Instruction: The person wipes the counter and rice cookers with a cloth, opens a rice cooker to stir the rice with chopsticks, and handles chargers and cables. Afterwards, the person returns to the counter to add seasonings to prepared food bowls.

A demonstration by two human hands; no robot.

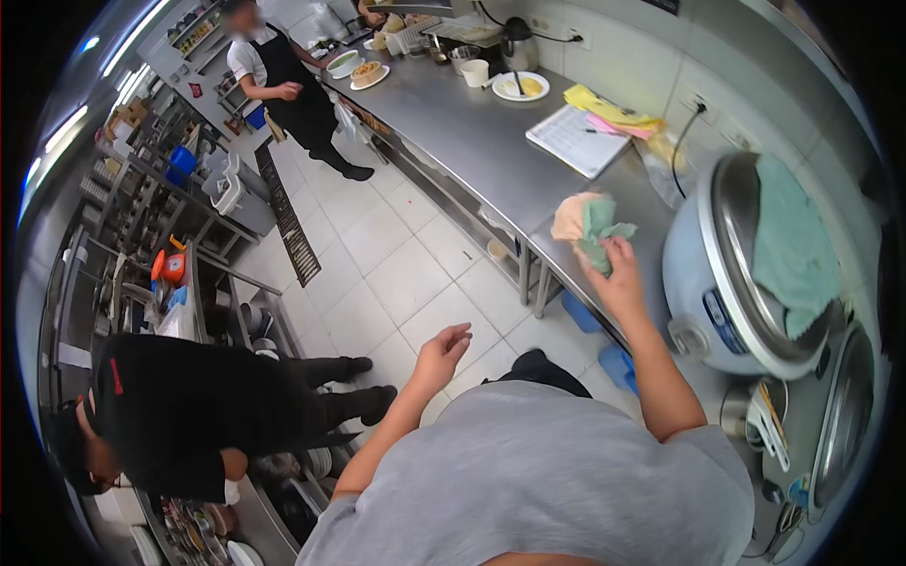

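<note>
My right hand (613, 274) grips a crumpled green and peach cloth (593, 219) at the near edge of the steel counter (472, 151). My left hand (444, 357) hangs over the tiled floor with its fingers apart and nothing in them. Beyond the cloth on the counter is a white notepad (578, 140) with yellow and pink papers (613, 111) and a pen. To the right of my right hand stands a large pale-blue rice cooker (694, 250) with a green towel (796, 247) draped over its lid.
A person in a black apron (288, 80) stands at the counter's far end by two plated dishes. Another person in black (179, 396) bends over the left-hand station. A plate with yellow food (533, 88) sits near the wall. Blue containers (618, 366) are under the counter.
</note>
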